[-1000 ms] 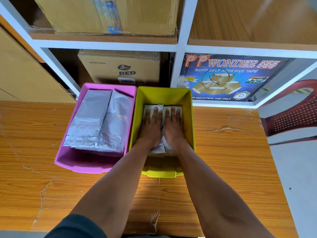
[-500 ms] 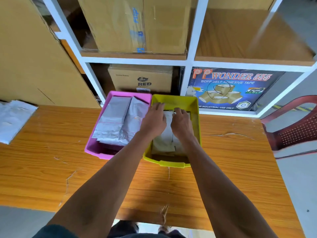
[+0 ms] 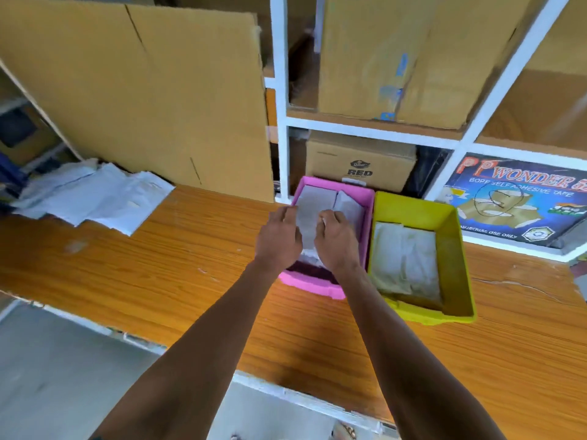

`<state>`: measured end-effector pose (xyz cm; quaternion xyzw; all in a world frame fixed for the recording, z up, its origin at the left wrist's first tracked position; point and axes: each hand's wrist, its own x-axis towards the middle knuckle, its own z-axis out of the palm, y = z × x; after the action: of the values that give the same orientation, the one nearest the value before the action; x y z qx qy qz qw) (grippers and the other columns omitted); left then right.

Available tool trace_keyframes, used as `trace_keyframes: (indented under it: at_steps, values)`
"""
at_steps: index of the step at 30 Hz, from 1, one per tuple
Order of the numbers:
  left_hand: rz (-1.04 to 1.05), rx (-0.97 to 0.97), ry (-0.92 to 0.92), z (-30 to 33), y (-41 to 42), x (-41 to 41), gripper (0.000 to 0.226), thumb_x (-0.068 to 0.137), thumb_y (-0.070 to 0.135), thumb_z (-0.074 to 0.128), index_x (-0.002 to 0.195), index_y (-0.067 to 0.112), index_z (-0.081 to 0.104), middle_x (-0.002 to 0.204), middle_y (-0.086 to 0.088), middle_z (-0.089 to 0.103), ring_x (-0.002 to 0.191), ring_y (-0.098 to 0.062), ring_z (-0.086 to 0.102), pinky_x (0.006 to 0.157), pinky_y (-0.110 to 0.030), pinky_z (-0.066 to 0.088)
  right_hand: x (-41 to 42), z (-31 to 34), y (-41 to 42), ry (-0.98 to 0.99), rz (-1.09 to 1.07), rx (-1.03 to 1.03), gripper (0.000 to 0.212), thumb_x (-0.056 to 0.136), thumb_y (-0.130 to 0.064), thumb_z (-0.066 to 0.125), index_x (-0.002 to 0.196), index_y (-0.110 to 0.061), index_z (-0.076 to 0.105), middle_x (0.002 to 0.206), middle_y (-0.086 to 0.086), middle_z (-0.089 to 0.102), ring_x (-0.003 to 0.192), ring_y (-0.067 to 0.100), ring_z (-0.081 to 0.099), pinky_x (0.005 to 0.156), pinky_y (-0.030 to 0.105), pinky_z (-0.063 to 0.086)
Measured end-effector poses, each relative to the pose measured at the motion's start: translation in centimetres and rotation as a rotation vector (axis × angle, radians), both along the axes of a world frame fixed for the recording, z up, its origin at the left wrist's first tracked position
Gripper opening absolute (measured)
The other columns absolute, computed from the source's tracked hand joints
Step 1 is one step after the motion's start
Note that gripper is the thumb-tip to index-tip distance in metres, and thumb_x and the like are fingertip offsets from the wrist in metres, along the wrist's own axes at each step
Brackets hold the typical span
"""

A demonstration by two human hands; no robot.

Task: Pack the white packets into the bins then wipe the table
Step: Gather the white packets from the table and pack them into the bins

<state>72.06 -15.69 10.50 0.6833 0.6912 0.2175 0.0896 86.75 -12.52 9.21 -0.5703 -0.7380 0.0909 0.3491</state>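
Left hand (image 3: 279, 238) and right hand (image 3: 337, 241) both sit over the pink bin (image 3: 320, 285), backs toward us, fingers curled down onto the white packets inside (image 3: 313, 206). The left fingers bend at the bin's left rim; the right fingers curl on the packet tops near the middle. We cannot tell whether either hand actually grips a packet or only rests on it.

The pink bin stands at the table's (image 3: 178, 268) far edge, roughly mid-length, packets filling most of it. The yellow bin (image 3: 457, 271) touches its right wall; white packets lie flat in it (image 3: 405, 258), covering most of the floor.

At the table's far left corner we note a loose heap of more white packets (image 3: 92, 195), well apart from both bins.

Behind the heap, a large flat cardboard sheet (image 3: 143, 90) leans upright. Behind the bins, a white-framed shelf (image 3: 282, 100) holds cardboard boxes (image 3: 362, 160), one marked "RED", and a blue tape carton (image 3: 508, 198).
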Motion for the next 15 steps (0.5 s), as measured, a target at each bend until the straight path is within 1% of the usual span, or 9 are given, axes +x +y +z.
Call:
trace_keyframes:
  at_steps: [3,5,7,9,11,15]
  values:
    - [0.082,0.01,-0.025,-0.8,-3.0,-7.9,0.054,0.098,0.011,0.058,0.151,0.008,0.048,0.144,-0.013,0.053,0.131,-0.039,0.05,0.089,-0.055,0.057,-6.9,-0.2,-1.9,-0.006,0.089,-0.033,0.019,0.098,-0.008,0.055,0.111,-0.004,0.068,0.106,0.021,0.065,0.095,0.045,0.064,0.076,0.047,0.054]
    - [0.124,-0.009,-0.025,-1.5,-4.8,-13.1,0.054,0.101,0.012,0.056,0.154,0.007,0.046,0.144,-0.015,0.052,0.132,-0.039,0.05,0.087,-0.055,0.057,-11.5,-0.5,-3.1,0.007,0.152,-0.06,0.019,0.099,-0.01,0.057,0.114,-0.008,0.068,0.112,0.02,0.065,0.097,0.044,0.066,0.079,0.048,0.056]
    - [0.187,-0.039,-0.029,-2.1,-6.6,-18.1,0.053,0.104,0.015,0.054,0.156,0.008,0.041,0.149,-0.014,0.046,0.136,-0.038,0.045,0.088,-0.054,0.056,-16.6,-0.7,-4.3,-0.006,0.206,-0.094,0.02,0.1,-0.012,0.057,0.116,-0.01,0.07,0.115,0.019,0.066,0.098,0.043,0.067,0.08,0.047,0.057]
    - [0.248,-0.074,-0.049,-2.4,-8.3,-22.3,0.054,0.106,0.017,0.052,0.158,0.01,0.037,0.154,-0.012,0.041,0.14,-0.036,0.04,0.093,-0.053,0.052,-21.1,-1.0,-5.5,-0.027,0.249,-0.143,0.023,0.1,-0.014,0.057,0.119,-0.013,0.071,0.117,0.015,0.067,0.101,0.042,0.067,0.08,0.045,0.056]
    - [0.3,-0.097,-0.054,-3.0,-10.2,-26.4,0.056,0.105,0.018,0.053,0.159,0.011,0.036,0.154,-0.012,0.041,0.139,-0.037,0.04,0.095,-0.053,0.05,-25.4,-1.6,-6.7,-0.036,0.283,-0.181,0.024,0.099,-0.014,0.058,0.12,-0.016,0.071,0.118,0.013,0.067,0.104,0.041,0.066,0.079,0.044,0.055]
    - [0.368,-0.126,-0.092,-4.3,-12.6,-33.2,0.058,0.103,0.019,0.054,0.158,0.009,0.035,0.151,-0.015,0.042,0.136,-0.039,0.043,0.097,-0.055,0.051,-32.1,-2.7,-8.1,-0.094,0.337,-0.28,0.026,0.101,-0.017,0.058,0.123,-0.019,0.07,0.122,0.011,0.064,0.105,0.037,0.064,0.079,0.043,0.053]
